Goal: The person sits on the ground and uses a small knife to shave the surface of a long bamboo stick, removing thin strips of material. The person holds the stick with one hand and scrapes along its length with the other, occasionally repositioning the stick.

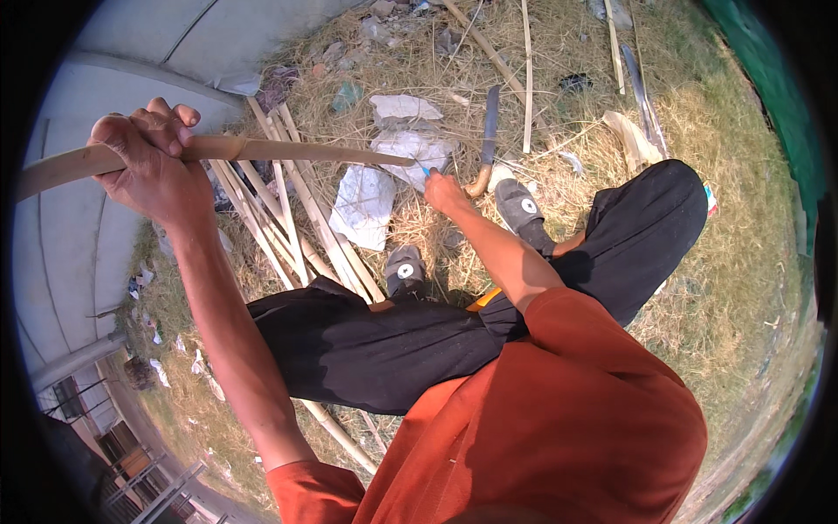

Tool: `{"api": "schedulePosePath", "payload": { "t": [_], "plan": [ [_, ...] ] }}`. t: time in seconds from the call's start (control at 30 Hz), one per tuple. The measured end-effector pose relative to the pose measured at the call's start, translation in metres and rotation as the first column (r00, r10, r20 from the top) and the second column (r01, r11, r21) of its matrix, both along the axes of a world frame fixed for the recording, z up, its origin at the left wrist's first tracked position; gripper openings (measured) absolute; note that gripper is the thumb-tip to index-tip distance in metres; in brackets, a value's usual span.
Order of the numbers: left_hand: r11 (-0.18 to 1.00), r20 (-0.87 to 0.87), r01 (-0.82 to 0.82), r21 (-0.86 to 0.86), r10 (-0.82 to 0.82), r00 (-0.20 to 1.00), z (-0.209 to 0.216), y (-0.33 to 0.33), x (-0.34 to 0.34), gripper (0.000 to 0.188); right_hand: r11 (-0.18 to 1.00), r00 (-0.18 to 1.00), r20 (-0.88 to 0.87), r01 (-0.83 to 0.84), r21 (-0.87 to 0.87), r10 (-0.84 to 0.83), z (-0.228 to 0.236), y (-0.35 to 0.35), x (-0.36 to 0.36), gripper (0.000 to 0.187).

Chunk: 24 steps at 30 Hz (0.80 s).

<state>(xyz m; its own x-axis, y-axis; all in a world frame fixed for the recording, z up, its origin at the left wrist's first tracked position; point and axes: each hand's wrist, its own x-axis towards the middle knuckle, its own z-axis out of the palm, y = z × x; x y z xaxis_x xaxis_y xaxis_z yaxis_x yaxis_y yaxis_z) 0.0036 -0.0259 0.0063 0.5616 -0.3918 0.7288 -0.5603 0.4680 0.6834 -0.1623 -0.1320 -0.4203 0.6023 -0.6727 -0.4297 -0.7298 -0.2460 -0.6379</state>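
Note:
My left hand (161,170), raised at the left, is closed around a long split bamboo strip (305,151). The strip reaches from the left edge to a narrow end near the middle of the view. At that end my right hand (447,192) is closed on a small knife with a blue handle (426,169), mostly covered by the fingers. Its blade meets or lies very near the strip's tip; exact contact is too small to tell. Just beyond my right hand lies a machete (489,131) with a curved wooden handle.
Several bamboo strips (292,205) lie beside my left foot, over dry grass. Pale stone slabs (362,208) sit ahead of my feet. More strips (527,79) and a long metal blade (642,96) are farther off. A grey wall (96,131) stands at the left, green sheeting (777,96) at the right.

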Motion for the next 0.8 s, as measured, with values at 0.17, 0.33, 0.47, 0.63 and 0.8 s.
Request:
{"api": "schedulePosePath", "payload": {
  "t": [0.17, 0.33, 0.47, 0.63, 0.8],
  "plan": [
    [0.998, -0.094, -0.052, -0.04, 0.048, 0.994, 0.002, 0.003, -0.004, 0.035, 0.996, 0.983, 0.179, 0.031, 0.086, -0.046, 0.071, 0.015, 0.004, 0.032],
    [0.994, -0.07, 0.093, 0.048, -0.09, 0.993, 0.0, 0.015, 0.015, 0.04, 0.999, 0.994, 0.11, 0.008, 0.031, -0.011, 0.054, 0.02, -0.001, 0.033],
    [0.994, -0.071, 0.1, 0.043, -0.096, 0.993, 0.001, 0.015, 0.01, 0.04, 0.998, 1.0, 0.029, -0.008, -0.069, 0.01, 0.015, 0.014, -0.009, 0.033],
    [0.994, -0.071, 0.103, 0.032, -0.1, 0.992, -0.002, 0.014, 0.012, 0.04, 0.998, 0.997, 0.054, 0.049, -0.05, -0.046, 0.001, 0.011, -0.007, 0.033],
    [0.999, -0.061, -0.005, 0.046, 0.008, 0.998, -0.001, 0.023, 0.019, 0.038, 0.996, 0.99, 0.128, 0.058, 0.072, -0.067, 0.045, 0.032, 0.002, 0.031]
  ]
}}
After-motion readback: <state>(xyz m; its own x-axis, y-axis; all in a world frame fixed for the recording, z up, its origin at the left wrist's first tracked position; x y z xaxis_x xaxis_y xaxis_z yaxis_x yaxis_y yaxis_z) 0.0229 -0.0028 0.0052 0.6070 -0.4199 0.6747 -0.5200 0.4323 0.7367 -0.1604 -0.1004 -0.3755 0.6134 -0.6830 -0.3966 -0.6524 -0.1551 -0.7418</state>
